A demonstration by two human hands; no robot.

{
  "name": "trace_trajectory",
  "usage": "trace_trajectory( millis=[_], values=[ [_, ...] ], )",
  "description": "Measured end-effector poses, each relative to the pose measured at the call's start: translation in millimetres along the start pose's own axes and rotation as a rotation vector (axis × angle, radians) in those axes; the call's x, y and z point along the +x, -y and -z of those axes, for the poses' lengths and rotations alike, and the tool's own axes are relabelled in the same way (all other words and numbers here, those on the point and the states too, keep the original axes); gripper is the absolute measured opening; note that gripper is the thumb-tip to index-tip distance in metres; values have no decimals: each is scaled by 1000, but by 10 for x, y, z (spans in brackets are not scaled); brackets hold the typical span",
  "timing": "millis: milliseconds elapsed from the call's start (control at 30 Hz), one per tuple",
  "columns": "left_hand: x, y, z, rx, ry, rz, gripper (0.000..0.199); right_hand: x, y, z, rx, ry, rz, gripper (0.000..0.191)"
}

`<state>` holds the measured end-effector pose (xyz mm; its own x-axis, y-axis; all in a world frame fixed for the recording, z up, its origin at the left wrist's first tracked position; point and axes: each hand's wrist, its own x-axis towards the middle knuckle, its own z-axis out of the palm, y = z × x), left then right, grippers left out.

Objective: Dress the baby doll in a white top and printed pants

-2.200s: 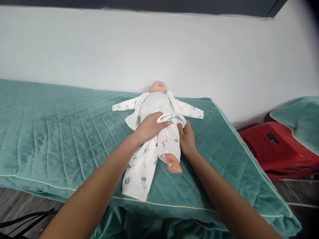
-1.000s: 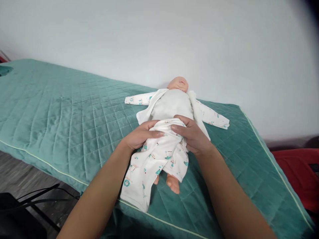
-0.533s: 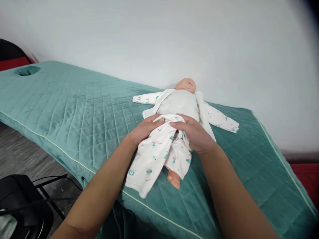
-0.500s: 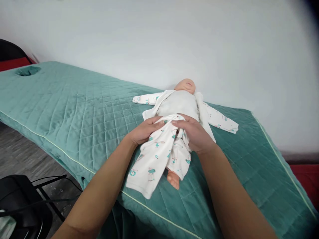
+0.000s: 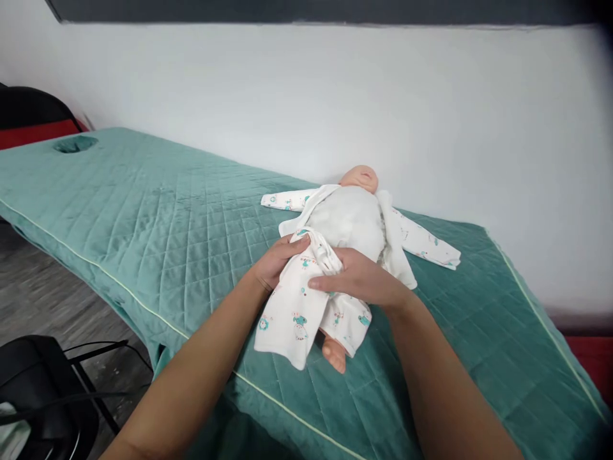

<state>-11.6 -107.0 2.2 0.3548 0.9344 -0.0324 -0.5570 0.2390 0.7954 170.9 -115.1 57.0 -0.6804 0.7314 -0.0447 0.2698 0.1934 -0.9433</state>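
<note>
A baby doll [image 5: 352, 214] lies on its back with its head toward the wall. Its white printed jacket [image 5: 398, 246] hangs open at the front, the sleeves spread to both sides. White baby pants [image 5: 299, 319] with small teal prints cover its legs, and one bare foot [image 5: 334, 354] sticks out of a leg opening. My left hand [image 5: 280, 259] pinches the waist of the pants between thumb and fingers. My right hand [image 5: 357, 275] grips the cloth near the middle, its thumb on top and its fingertips hidden in the folds. The other foot is covered by the cloth.
Under the doll is a massage bed with a green quilted cover [image 5: 182, 223] and a face hole [image 5: 75, 144] at the far left end. A white wall [image 5: 306, 96] runs behind it. Black chairs [image 5: 38, 396] stand at the left, with a cable by the nearer one.
My right hand has shifted from the waistband down and left over the pants. The waist cloth is now bunched toward my left hand. The view has tilted up slightly.
</note>
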Motion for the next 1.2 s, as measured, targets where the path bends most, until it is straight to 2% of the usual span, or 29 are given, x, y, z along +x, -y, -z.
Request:
trace_trajectory(
  millis=[67,133,300,433,533,600,700,800,933,1100,1200],
  values=[
    [-12,-13,-24,9,-30,0,46,-16,-30,10,16,-25,-16,38],
    [-12,-11,-44,24,-39,0,48,-12,-80,0,117,-113,-10,35],
    [24,31,-48,54,17,-27,56,71,-180,-44,406,-297,57,35],
    [12,-3,-9,158,157,-3,60,121,-175,-52,304,-377,72,30],
    [-11,-38,5,227,246,45,56,122,-144,-67,210,-382,72,28],
    [-20,-39,-7,167,205,29,52,120,-128,-83,197,-364,79,28],
    [-45,-26,-81,2,51,-34,43,127,-123,-107,223,-349,94,31],
    [-136,-30,-219,-128,-29,4,35,129,-119,-111,202,-346,89,35],
    [-369,-53,-415,-261,-58,111,32,80,-91,-83,99,-330,52,35],
    [-677,-74,-616,-285,-191,35,22,24,-83,-57,-24,-310,52,32],
    [-856,-68,-766,-287,-284,36,21,59,-127,-49,-121,-297,91,26]
  ],
)
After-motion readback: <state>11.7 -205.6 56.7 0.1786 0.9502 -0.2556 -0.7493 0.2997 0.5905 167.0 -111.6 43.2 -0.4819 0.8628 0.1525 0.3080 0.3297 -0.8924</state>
